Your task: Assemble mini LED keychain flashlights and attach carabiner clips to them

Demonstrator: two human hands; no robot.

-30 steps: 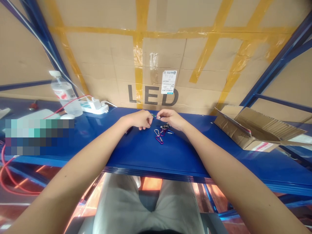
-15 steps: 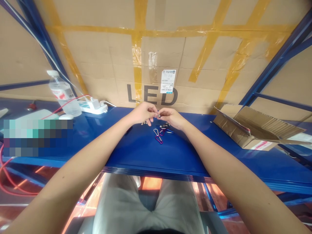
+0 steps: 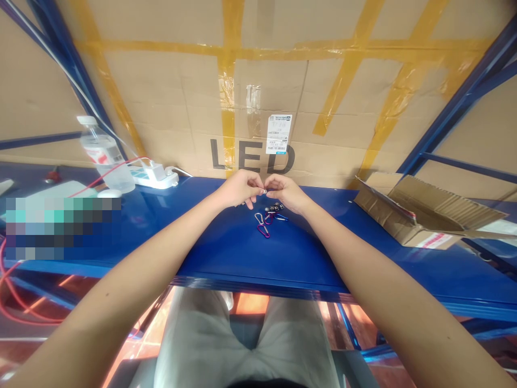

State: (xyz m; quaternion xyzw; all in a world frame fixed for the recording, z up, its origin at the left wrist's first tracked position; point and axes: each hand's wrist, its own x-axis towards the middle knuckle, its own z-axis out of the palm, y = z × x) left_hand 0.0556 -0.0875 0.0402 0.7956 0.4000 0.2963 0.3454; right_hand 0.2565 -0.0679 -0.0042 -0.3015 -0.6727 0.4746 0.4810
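Observation:
Both my hands meet above the far middle of a blue shelf (image 3: pixel 242 253). My left hand (image 3: pixel 240 188) and my right hand (image 3: pixel 285 193) are each closed in a pinch on a tiny silver metal part (image 3: pixel 263 191) held between their fingertips. Just below them on the shelf lie several small carabiner clips: a silver one (image 3: pixel 259 217), a purple one (image 3: pixel 264 231) and a blue one (image 3: pixel 280 217), beside a small dark piece (image 3: pixel 273 208). A few tiny metal bits lie under my left hand.
A large taped cardboard box marked LED (image 3: pixel 258 102) stands behind the shelf. An open cardboard box (image 3: pixel 424 213) lies at the right. At the left are a plastic water bottle (image 3: pixel 105 155), a white power strip (image 3: pixel 155 175) and a red cable (image 3: pixel 16 302).
My left hand rose from the shelf surface and came to meet my right hand; both now pinch the small silver part together, slightly higher and closer to the LED box.

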